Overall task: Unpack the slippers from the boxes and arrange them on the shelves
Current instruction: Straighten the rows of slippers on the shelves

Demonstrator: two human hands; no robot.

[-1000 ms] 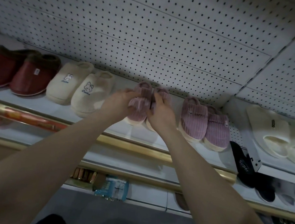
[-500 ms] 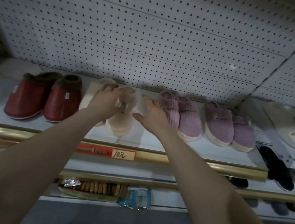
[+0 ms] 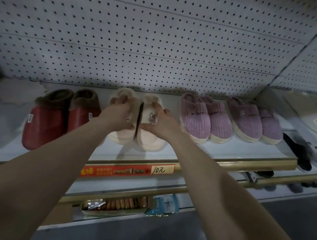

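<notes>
Both hands have closed on the cream pair since half a second ago. Beside the red slippers (image 3: 48, 118), the left hand (image 3: 117, 113) grips the left cream slipper (image 3: 119, 136) at its collar. The right hand (image 3: 162, 120) clasps the right cream slipper (image 3: 149, 141), short of the pink slippers (image 3: 199, 119). Both cream slippers rest on the shelf (image 3: 229, 154), touching. They are probably best squared by sliding, toes level with their neighbours.
</notes>
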